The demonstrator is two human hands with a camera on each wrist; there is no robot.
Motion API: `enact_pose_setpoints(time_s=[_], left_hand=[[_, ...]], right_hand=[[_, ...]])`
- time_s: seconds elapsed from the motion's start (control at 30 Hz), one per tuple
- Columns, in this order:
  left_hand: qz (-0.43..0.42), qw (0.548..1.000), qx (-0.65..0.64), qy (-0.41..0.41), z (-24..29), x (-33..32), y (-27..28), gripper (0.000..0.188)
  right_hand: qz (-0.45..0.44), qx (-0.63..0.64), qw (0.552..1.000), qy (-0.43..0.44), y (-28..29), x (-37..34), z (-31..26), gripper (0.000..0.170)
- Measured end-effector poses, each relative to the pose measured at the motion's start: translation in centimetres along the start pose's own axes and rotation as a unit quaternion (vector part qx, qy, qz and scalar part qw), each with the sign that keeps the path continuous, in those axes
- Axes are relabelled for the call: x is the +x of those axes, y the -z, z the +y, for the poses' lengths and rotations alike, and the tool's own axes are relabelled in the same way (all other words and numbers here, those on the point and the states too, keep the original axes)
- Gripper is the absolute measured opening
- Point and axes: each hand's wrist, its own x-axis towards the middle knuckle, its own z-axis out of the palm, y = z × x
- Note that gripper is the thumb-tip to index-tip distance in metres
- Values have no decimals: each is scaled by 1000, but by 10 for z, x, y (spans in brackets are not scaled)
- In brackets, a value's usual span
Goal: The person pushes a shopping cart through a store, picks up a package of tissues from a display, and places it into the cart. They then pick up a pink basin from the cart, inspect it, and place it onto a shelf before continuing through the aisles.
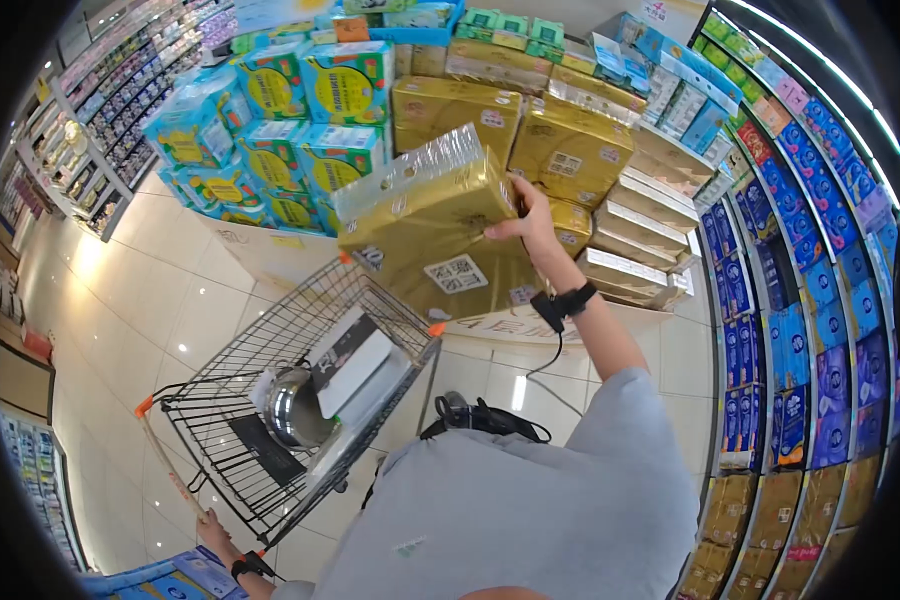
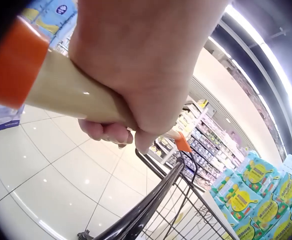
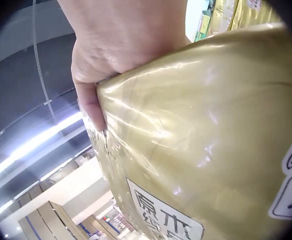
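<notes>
My right hand (image 1: 532,222) grips the end of a large gold plastic-wrapped tissue pack (image 1: 450,235), thumb on the near face and fingers behind it. In the right wrist view the thumb (image 3: 92,107) presses into the shiny gold wrap (image 3: 196,115), and the other fingers are hidden. The pack is held up beyond the front end of a wire shopping cart (image 1: 300,390). My left hand (image 1: 213,530) is wrapped around the cart's cream handle bar (image 2: 61,90), which has orange end pieces. Inside the cart lie a steel bowl-shaped pot (image 1: 298,408) and a flat dark-and-white box (image 1: 355,362).
Ahead is a display with stacked green-and-blue packs (image 1: 270,160) and more gold packs (image 1: 570,150). White boxes (image 1: 640,235) stand at its right. A curved shelf (image 1: 800,330) of blue and purple packs lines the right side. Tiled floor (image 1: 200,300) lies left of the cart.
</notes>
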Motion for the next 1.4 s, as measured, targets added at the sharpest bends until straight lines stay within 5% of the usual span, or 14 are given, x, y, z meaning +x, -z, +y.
enact_pose_setpoints(time_s=[0.2,0.3,0.37,0.4,0.47,0.63,0.73,0.83,0.9,1.0,1.07,1.2,1.23,1.4], left_hand=[[-9,1000,25,1,-9,6,2,32],[9,999,36,4,-7,4,-2,33],[22,998,55,-9,-5,-3,0,33],[23,998,57,-5,-3,-4,-1,33],[30,998,57,-2,0,-8,3,32],[87,995,53,-15,11,-25,-3,29],[121,989,65,-61,13,-27,-1,28],[57,998,-2,-10,23,-41,0,25],[55,998,11,-24,49,-59,-1,24],[13,999,23,-19,57,-65,8,24],[39,997,58,-42,82,-83,3,24],[24,999,38,-29,56,-73,10,26],[36,995,38,-83,55,-76,8,26],[14,1000,17,-17,64,-81,10,26]], right_hand=[[-25,-78,996,-40,84,82,-21,69],[-58,-224,973,-26,122,137,-28,73],[-89,-467,880,-17,134,171,-28,78],[-94,-466,880,-18,134,183,-24,78],[-105,-575,811,30,136,200,-13,86],[-136,-562,814,-44,150,231,37,87],[-129,-574,807,54,157,229,72,91],[-148,-621,764,89,150,213,75,91],[-78,-705,697,106,142,207,76,89],[-87,-673,733,40,145,207,67,85],[-69,-674,732,78,147,211,74,85],[-85,-708,701,11,134,215,60,85],[-72,-728,681,10,133,213,57,84],[-81,-729,680,-6,141,215,49,82]])
